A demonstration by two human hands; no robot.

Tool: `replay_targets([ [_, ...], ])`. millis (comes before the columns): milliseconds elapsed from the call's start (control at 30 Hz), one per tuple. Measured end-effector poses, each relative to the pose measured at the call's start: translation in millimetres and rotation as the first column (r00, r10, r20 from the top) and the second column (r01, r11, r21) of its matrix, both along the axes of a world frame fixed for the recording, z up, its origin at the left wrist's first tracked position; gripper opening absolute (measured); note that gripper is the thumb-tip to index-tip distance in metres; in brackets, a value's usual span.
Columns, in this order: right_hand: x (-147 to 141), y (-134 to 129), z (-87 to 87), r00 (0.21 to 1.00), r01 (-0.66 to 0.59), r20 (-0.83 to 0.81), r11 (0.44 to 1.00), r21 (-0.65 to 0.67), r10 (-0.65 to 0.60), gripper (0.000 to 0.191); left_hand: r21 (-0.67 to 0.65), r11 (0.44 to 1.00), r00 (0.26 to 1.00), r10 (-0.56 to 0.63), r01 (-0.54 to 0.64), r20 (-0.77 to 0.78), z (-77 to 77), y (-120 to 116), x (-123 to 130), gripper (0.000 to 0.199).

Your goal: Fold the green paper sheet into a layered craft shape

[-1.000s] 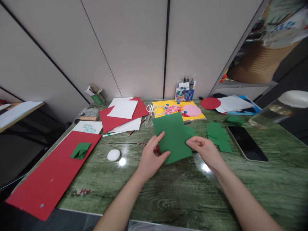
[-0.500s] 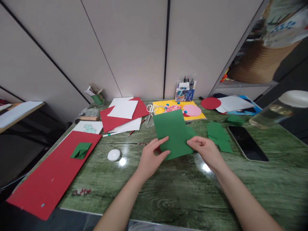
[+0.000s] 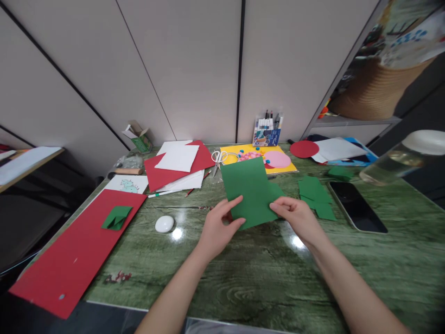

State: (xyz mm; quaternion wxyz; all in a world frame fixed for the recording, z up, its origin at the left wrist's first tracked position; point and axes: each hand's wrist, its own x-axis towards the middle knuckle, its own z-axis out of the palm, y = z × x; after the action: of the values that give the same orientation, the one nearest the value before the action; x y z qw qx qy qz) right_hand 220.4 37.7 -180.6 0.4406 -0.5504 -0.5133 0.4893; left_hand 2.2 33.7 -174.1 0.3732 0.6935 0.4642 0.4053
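A sheet of green paper is held up above the table between both hands. My left hand grips its left lower edge, with thumb and index finger on the front and the other fingers behind. At the right lower edge, my right hand pinches the paper between thumb and curled fingers. Another green piece shows partly behind the sheet on the right. To the right of my right hand lie several cut green paper pieces. A folded green piece rests on a long red sheet at the left.
White-handled scissors lie at the back beside a yellow sheet bearing pink and blue bits. A phone and a clear bottle are on the right. A white oval object sits left of my hands.
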Motion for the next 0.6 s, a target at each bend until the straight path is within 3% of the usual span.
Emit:
replay_targets([
  [167, 0.9, 0.3, -0.8, 0.998, 0.048, -0.027, 0.999, -0.025, -0.048, 0.026, -0.002, 1.000, 1.000, 0.011, -0.011, -0.003, -0.3, 0.6, 0.0, 0.052],
  [333, -0.6, 0.3, 1.8, 0.990, -0.008, -0.143, 0.998, -0.068, -0.002, 0.026, -0.002, 1.000, 1.000, 0.024, -0.024, 0.009, 0.3, 1.6, -0.2, 0.052],
  [600, -4.5, 0.4, 1.6, 0.993, 0.090, -0.074, 0.995, -0.032, -0.092, 0.026, -0.006, 0.999, 0.999, 0.040, -0.040, -0.002, -2.4, 1.2, 1.8, 0.051],
])
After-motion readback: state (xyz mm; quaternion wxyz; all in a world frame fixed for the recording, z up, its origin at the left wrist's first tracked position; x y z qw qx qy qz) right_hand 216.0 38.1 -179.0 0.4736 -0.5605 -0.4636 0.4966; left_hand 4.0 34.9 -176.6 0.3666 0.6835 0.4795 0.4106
